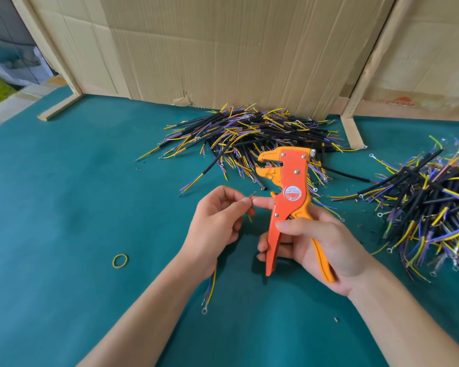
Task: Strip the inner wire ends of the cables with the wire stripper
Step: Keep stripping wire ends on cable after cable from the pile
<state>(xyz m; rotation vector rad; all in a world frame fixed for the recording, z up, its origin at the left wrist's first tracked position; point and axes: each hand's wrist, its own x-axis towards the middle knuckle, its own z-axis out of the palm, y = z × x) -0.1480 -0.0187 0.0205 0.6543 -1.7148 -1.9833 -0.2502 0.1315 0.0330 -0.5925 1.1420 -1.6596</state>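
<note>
At frame center, your right hand (316, 242) is gripping the orange wire stripper (289, 197) upright by its handles, its jaws parted. Just left, your left hand (217, 218) is pinching a cable (211, 284)'s bared wire end, its index fingertip touching.

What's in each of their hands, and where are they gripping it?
The right hand grips the orange wire stripper by its two handles. The left hand pinches a thin wire end of a cable at its fingertips; the cable trails below the wrist.
</note>
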